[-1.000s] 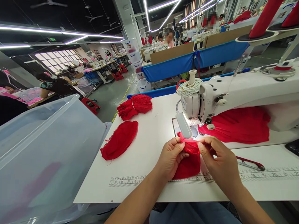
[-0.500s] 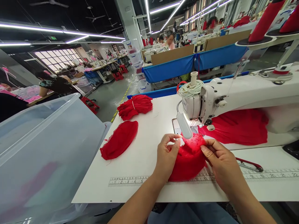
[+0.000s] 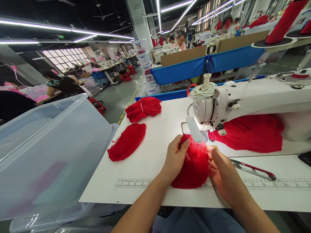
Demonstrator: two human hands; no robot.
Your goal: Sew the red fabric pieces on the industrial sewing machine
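Note:
A red lace fabric piece (image 3: 194, 165) lies on the white table (image 3: 155, 152) just in front of the sewing machine (image 3: 245, 97). My left hand (image 3: 176, 157) grips its left edge, thumb on top, fingers closed on the cloth. My right hand (image 3: 221, 171) holds the right edge, fingers curled against it. The far end of the piece reaches the needle area under the machine's lamp (image 3: 195, 129).
A flat red piece (image 3: 127, 141) and a tied red bundle (image 3: 143, 108) lie to the left on the table. More red fabric (image 3: 250, 132) sits under the machine arm. Red-handled snips (image 3: 252, 169) lie at right. A clear plastic bin (image 3: 48, 152) stands at left. Other workers sit behind.
Both hands have slid the red piece forward toward the needle and spread it flatter; my left thumb now presses on its top edge.

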